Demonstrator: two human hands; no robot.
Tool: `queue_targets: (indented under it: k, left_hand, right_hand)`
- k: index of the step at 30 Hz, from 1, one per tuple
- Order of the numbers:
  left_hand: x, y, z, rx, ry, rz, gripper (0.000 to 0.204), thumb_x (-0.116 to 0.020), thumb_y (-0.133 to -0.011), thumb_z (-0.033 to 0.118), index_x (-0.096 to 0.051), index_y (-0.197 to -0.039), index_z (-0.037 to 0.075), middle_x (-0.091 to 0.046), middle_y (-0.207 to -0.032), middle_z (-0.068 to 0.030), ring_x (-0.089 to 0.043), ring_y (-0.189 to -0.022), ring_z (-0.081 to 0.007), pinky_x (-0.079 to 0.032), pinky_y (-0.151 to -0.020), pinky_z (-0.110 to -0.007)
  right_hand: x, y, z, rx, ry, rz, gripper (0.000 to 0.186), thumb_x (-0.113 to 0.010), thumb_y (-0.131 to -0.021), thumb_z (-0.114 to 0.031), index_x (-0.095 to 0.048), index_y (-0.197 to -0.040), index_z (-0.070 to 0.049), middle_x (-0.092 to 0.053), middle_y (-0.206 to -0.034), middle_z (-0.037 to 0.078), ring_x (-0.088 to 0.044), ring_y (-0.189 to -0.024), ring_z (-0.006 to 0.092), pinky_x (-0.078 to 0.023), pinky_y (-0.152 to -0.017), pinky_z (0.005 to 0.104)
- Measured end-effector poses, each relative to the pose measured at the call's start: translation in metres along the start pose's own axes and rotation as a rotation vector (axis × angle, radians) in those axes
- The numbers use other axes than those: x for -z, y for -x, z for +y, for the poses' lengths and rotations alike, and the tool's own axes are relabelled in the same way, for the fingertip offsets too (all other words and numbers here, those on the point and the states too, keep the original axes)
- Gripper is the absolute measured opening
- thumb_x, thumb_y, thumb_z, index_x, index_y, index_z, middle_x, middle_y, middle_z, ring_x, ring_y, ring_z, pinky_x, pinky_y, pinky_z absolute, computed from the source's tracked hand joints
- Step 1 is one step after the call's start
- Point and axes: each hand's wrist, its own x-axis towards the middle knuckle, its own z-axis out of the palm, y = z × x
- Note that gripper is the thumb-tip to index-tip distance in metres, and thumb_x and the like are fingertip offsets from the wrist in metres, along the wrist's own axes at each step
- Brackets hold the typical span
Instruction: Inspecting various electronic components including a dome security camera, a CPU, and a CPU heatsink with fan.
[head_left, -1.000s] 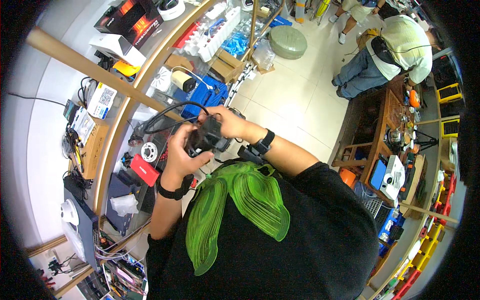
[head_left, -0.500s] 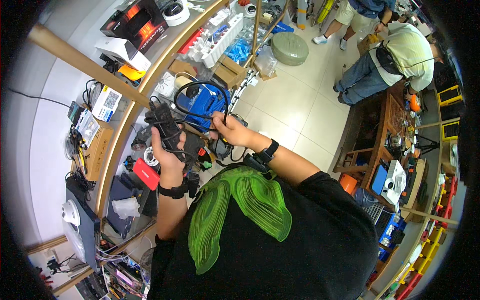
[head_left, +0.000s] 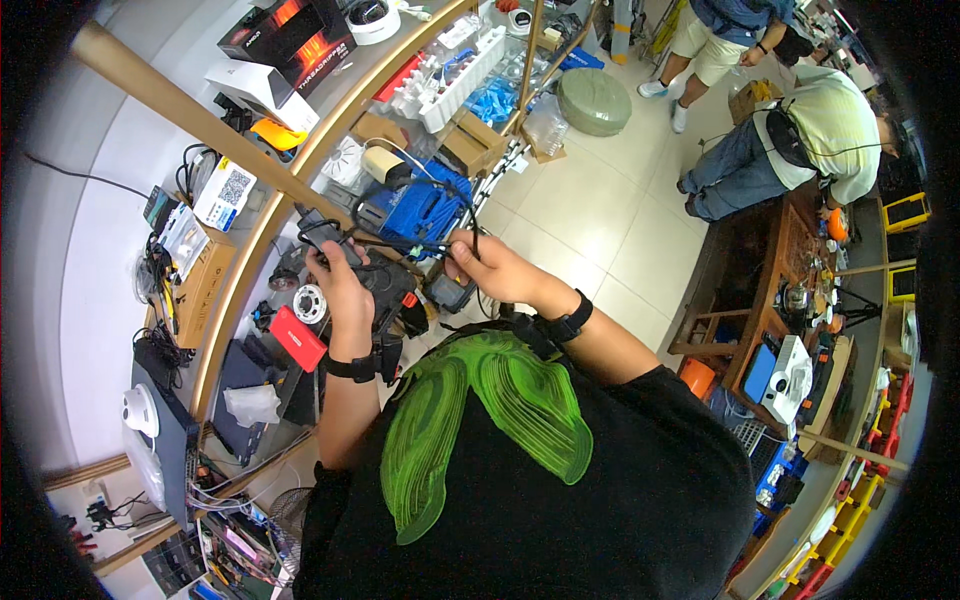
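In my closed left hand I grip a black power adapter with black cord around it. My right hand, a little to the right, pinches a loop of black cable that runs back toward the adapter. Just beside and under my left hand is a dark piece of equipment with an orange part; I cannot make out what it is. A red box and a white round part lie left of that hand, and a blue case lies beyond my hands.
A cluttered metal shelf runs along the left. A round wrapped bundle stands on the tiled floor. At upper right, a person bends over a wooden bench, and another person stands behind.
My hands have moved apart from one dark bundle, the cord now spread between them, the adapter at left. My right hand has shifted rightward. The standing person has come further into view.
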Motion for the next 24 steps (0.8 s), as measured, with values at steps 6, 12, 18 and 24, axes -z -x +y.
queue_targets:
  k: [6, 12, 18, 24]
  left_hand:
    - [0.008, -0.002, -0.027, -0.345, -0.421, -0.009, 0.049, -0.058, -0.092, 0.026, -0.027, -0.125, 0.006, -0.051, -0.098, -0.0058, -0.051, -0.086, -0.0138, -0.044, -0.08, -0.028]
    - [-0.035, 0.003, -0.001, -0.167, -0.109, 0.223, 0.061, -0.056, -0.091, 0.038, -0.021, -0.127, 0.003, -0.047, -0.108, -0.0101, -0.047, -0.095, -0.0172, -0.042, -0.085, -0.034]
    - [-0.023, -0.008, 0.005, 0.13, 0.453, -0.153, 0.046, -0.054, -0.089, 0.049, -0.054, -0.1, 0.005, -0.054, -0.095, -0.0055, -0.05, -0.087, -0.0181, -0.041, -0.082, -0.03]
    - [-0.029, 0.007, 0.023, 0.357, 0.778, -0.177, 0.054, -0.063, -0.079, 0.044, -0.054, -0.111, 0.002, -0.06, -0.103, -0.0114, -0.056, -0.097, -0.025, -0.048, -0.089, -0.037]
  right_hand:
    - [-0.005, -0.005, -0.01, -0.058, -0.152, 0.039, 0.03, -0.033, -0.101, -0.029, -0.047, -0.085, -0.007, -0.055, -0.071, 0.001, -0.048, -0.062, 0.0102, -0.043, -0.059, 0.0271]
    - [-0.039, -0.003, -0.037, -0.064, -0.1, -0.173, 0.034, -0.034, -0.1, -0.03, -0.055, -0.092, -0.005, -0.05, -0.067, 0.002, -0.049, -0.065, 0.0123, -0.042, -0.061, 0.0282]
    - [-0.045, -0.008, -0.029, 0.115, -0.017, -0.185, 0.028, -0.036, -0.1, -0.026, -0.055, -0.095, -0.006, -0.051, -0.068, 0.004, -0.05, -0.065, 0.0165, -0.043, -0.061, 0.0322]
    - [-0.042, -0.006, -0.033, 0.257, 0.111, -0.184, 0.022, -0.038, -0.098, -0.021, -0.054, -0.096, -0.005, -0.054, -0.072, 0.011, -0.055, -0.069, 0.028, -0.044, -0.064, 0.0369]
